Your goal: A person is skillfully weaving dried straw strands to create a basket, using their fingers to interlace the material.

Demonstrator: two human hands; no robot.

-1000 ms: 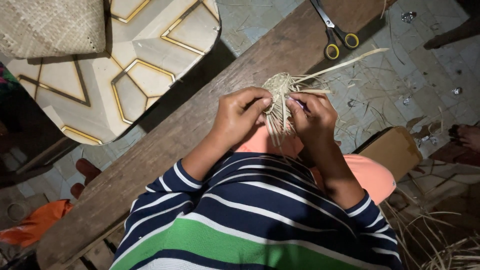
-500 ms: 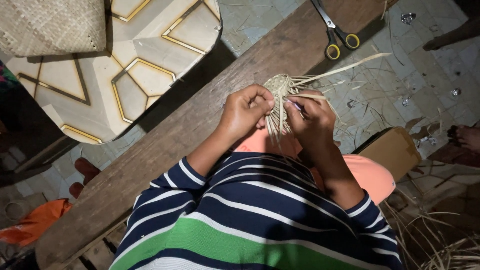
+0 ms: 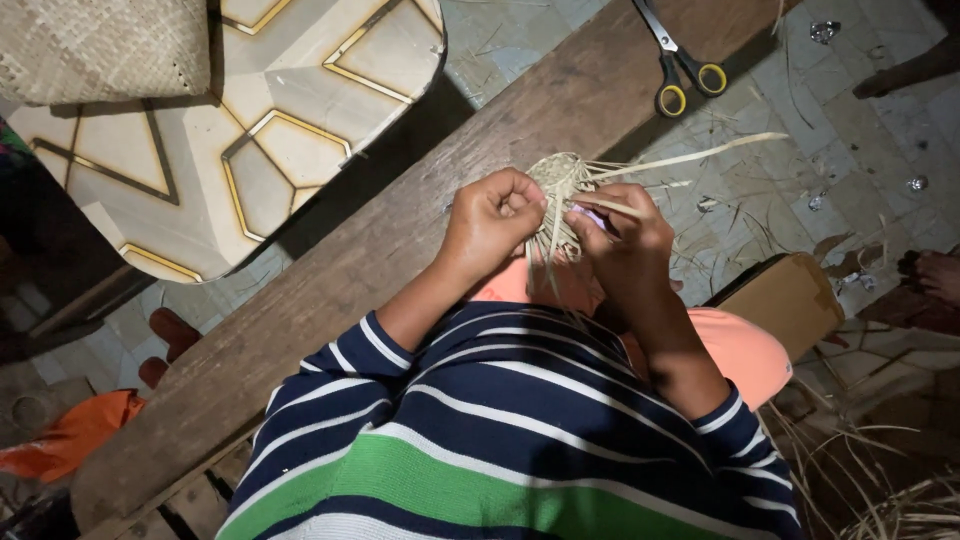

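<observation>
A small piece of woven straw (image 3: pixel 562 178) is held above a long wooden plank (image 3: pixel 400 240), with loose strands hanging down and one long strip sticking out to the right. My left hand (image 3: pixel 490 222) is closed on its left side. My right hand (image 3: pixel 622 240) pinches a strand on its right side. Both arms wear striped sleeves in navy, white and green.
Scissors (image 3: pixel 680 62) with yellow handles lie at the plank's far end. A woven mat (image 3: pixel 100 45) and a patterned round tabletop (image 3: pixel 270 140) are at upper left. A brown box (image 3: pixel 785 300) sits to the right. Straw scraps litter the tiled floor (image 3: pixel 850 130). Someone's foot (image 3: pixel 935 275) shows at the right edge.
Both hands have shifted slightly on the weave, fingers working the strands. The long strip pointing right has dropped a little lower.
</observation>
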